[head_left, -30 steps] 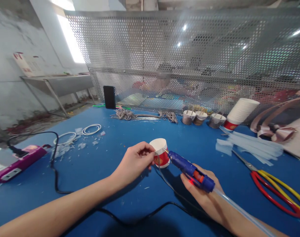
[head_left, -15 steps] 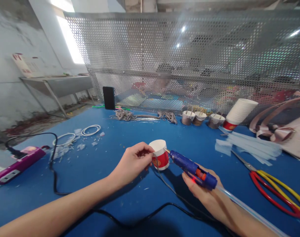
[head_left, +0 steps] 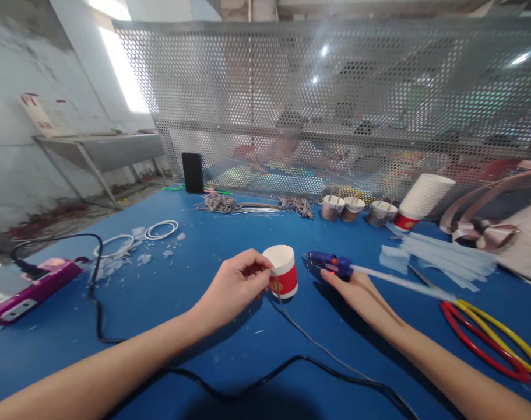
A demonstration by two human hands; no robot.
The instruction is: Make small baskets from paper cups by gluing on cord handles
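Note:
A white and red paper cup (head_left: 286, 277) is in the middle, its open top tipped slightly toward me. My left hand (head_left: 243, 280) closes on the cup's left side, thumb and forefinger pinching a grey cord (head_left: 301, 330) against it. From there the cord trails down to the right over the table. To the right of the cup, my right hand (head_left: 357, 289) grips a blue hot glue gun (head_left: 330, 263) low over the table. The nozzle points left, apart from the cup, and a clear glue stick (head_left: 391, 279) runs out of the back.
Red and yellow scissors (head_left: 479, 332) and pale strips (head_left: 440, 256) lie at the right. Behind stand stacked paper cups (head_left: 426, 195) and several wrapped cups. Grey cord bundles (head_left: 221, 203) lie at the back. A black cable (head_left: 230, 396) crosses in front; a purple power strip (head_left: 33, 291) is left.
My right hand has moved the glue gun away from the cup's rim, to the right and lower toward the table. My left hand stays on the cup and cord.

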